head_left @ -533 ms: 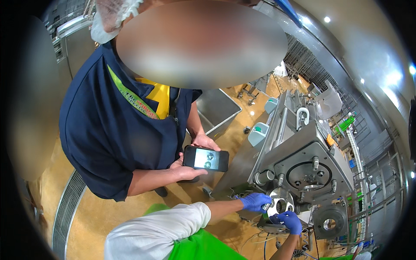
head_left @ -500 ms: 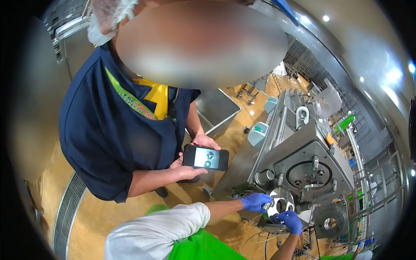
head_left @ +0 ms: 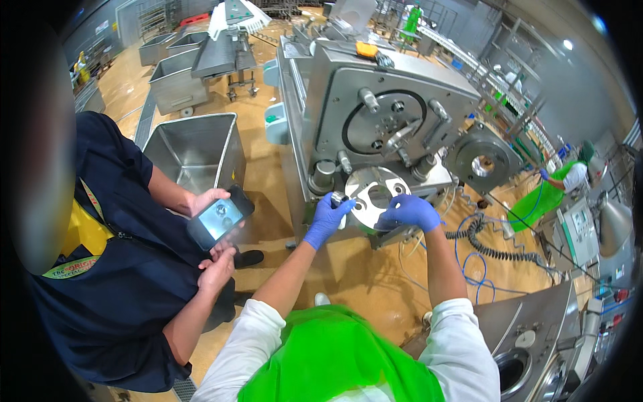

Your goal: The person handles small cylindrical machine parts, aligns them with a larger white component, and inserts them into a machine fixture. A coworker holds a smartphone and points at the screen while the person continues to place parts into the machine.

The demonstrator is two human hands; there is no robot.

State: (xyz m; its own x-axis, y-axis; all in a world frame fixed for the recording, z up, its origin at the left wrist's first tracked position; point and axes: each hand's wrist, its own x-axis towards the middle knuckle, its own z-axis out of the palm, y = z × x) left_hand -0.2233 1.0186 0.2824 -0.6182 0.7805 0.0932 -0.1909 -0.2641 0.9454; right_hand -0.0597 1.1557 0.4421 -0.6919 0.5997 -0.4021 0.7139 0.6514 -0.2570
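My left hand [head_left: 327,220], in a blue glove, is closed around a small metal cylindrical part [head_left: 339,197] at the left edge of a round metal plate [head_left: 366,213]. That plate has a large centre opening and smaller holes around it. My right hand [head_left: 414,212], also gloved in blue, grips the plate's right edge, its fingertips partly hidden. Just beyond my hands stands a steel machine [head_left: 321,114], its front showing a black ring, metal posts and a protruding shaft. The plate sits low before this front; whether it rests on the machine is hard to tell.
To my left, a person in dark blue holds a phone [head_left: 218,219]. Steel bins [head_left: 231,144] stand beyond them. A round flange [head_left: 462,157] is right of the machine, above coiled black cable [head_left: 499,253] and blue hoses. A person in a green apron [head_left: 542,201] is farther right.
My view has swung toward the machine, so it and my hands now sit nearer the middle. The person with the phone has shifted to the left side. Both my hands stay at the plate.
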